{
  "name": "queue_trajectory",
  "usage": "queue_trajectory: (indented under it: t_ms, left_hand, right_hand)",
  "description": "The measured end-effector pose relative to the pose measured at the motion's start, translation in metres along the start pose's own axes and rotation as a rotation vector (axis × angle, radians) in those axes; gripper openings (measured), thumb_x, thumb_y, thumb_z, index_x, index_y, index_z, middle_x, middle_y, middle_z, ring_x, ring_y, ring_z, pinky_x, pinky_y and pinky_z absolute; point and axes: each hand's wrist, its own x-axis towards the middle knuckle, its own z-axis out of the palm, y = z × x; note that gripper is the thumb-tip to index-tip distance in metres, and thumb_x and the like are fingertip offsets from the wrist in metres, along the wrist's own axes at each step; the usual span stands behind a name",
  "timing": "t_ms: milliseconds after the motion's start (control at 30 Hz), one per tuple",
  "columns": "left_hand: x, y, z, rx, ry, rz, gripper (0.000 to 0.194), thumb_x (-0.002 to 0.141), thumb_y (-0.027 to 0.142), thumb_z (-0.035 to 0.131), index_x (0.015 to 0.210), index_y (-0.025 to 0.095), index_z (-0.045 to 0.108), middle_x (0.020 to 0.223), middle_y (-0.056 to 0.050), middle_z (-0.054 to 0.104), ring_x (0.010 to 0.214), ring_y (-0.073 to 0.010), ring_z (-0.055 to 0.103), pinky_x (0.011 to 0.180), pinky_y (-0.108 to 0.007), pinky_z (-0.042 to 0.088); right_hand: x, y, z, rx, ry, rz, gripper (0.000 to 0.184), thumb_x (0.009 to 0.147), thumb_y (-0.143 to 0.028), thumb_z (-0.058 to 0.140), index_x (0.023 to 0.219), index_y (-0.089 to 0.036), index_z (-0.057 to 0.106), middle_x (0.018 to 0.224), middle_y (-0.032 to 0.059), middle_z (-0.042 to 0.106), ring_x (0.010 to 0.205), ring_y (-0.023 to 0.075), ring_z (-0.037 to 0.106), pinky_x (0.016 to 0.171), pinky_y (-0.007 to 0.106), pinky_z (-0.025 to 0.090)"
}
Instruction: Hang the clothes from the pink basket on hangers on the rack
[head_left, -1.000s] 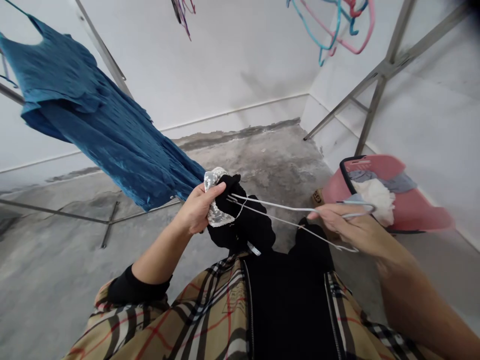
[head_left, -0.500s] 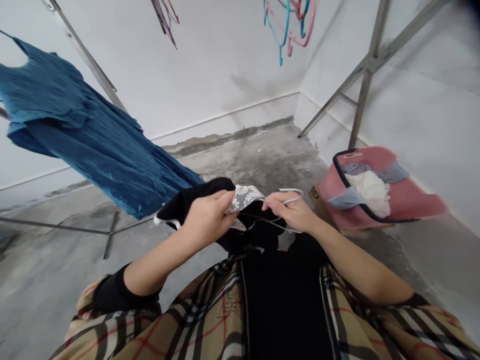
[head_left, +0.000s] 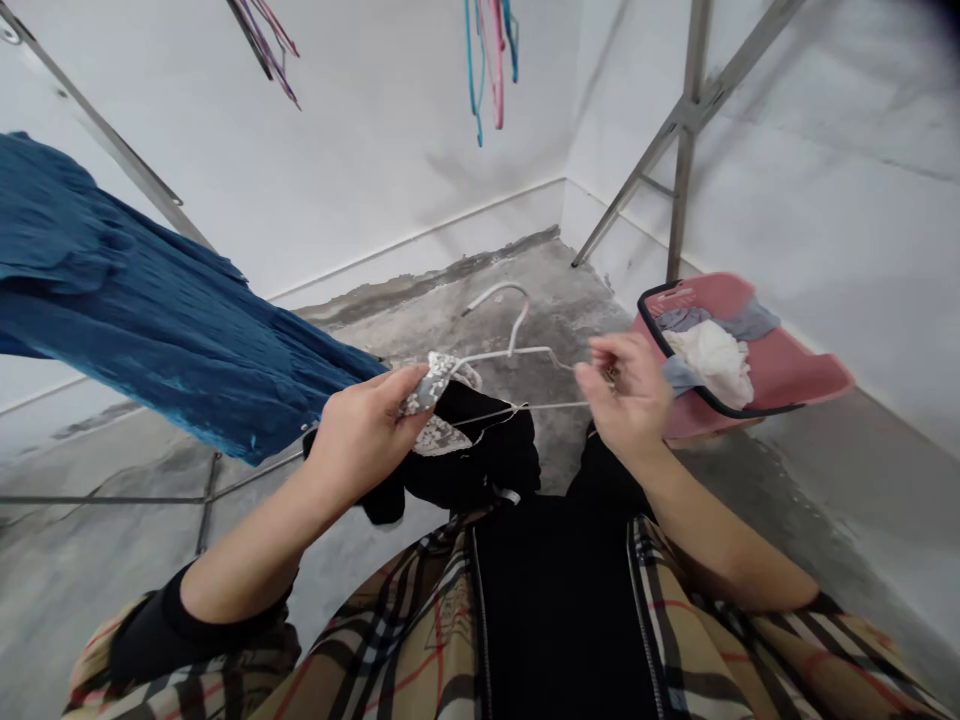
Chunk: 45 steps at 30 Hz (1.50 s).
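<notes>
Left hand [head_left: 364, 435] clenches a black garment with white lace trim [head_left: 480, 455]; right hand [head_left: 626, 395] pinches the far-right end of a thin white wire hanger [head_left: 499, 353], its lower wire reaching the garment.

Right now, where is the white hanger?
In the head view, the white hanger spans the middle, its right end pinched by the right hand, its left side at the lace-trimmed black garment in the left hand.

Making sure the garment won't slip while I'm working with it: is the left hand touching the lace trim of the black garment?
Touching. The head view shows the left hand closed on the lace trim of the black garment, with no gap between them.
</notes>
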Motion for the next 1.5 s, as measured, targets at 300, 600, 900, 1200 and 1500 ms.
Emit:
queue_trajectory:
  t_ms: [300,600,900,1200,1500]
  left_hand:
    - [-0.002,0.009,-0.002,-0.045,0.142,-0.014,0.032,0.086,0.038,0.06,0.111,0.018,0.067,0.095,-0.004,0.076,0.079,-0.0188,0.072,0.068,-0.023,0.051]
    - [-0.008,0.03,0.022,-0.14,-0.015,0.168,0.034,0.088,0.035,0.059,0.118,0.019,0.063,0.108,-0.006,0.074,0.092,-0.0201,0.072,0.075,-0.025,0.055]
    - [-0.02,-0.013,0.019,-0.178,0.095,-0.218,0.043,0.081,0.049,0.063,0.109,0.017,0.068,0.093,-0.006,0.076,0.081,-0.0219,0.072,0.071,-0.026,0.053]
    - [-0.034,-0.028,0.036,-0.286,-0.027,-0.229,0.047,0.08,0.055,0.061,0.108,0.018,0.069,0.091,-0.005,0.076,0.077,-0.0208,0.071,0.067,-0.025,0.053]
    - [-0.045,-0.026,0.046,-0.358,-0.004,-0.228,0.036,0.08,0.049,0.063,0.096,0.019,0.073,0.082,-0.002,0.076,0.067,-0.0171,0.069,0.062,-0.022,0.052]
  right_hand:
    - [-0.067,0.034,0.043,0.161,-0.831,0.879,0.043,0.087,-0.056,0.051,0.077,-0.016,0.063,0.065,0.0033,0.064,0.049,0.0105,0.057,0.044,0.021,0.044]
    - [-0.085,0.065,0.112,0.156,-0.958,1.249,0.028,0.071,-0.027,0.074,0.052,-0.016,0.055,0.035,-0.0008,0.049,0.031,0.011,0.045,0.031,0.021,0.035]
    - [-0.071,0.07,0.053,0.582,-0.187,1.372,0.007,0.08,-0.025,0.055,0.085,-0.019,0.053,0.072,-0.0012,0.067,0.065,0.0097,0.065,0.065,0.022,0.057]
    - [-0.04,0.063,0.002,1.145,0.338,1.459,0.009,0.086,-0.02,0.055,0.082,-0.019,0.062,0.073,-0.0025,0.07,0.068,0.0102,0.067,0.066,0.022,0.058]
    - [-0.042,0.07,-0.003,1.06,0.219,1.238,0.022,0.082,-0.046,0.065,0.084,-0.025,0.065,0.082,-0.0058,0.073,0.084,0.0128,0.07,0.085,0.028,0.058]
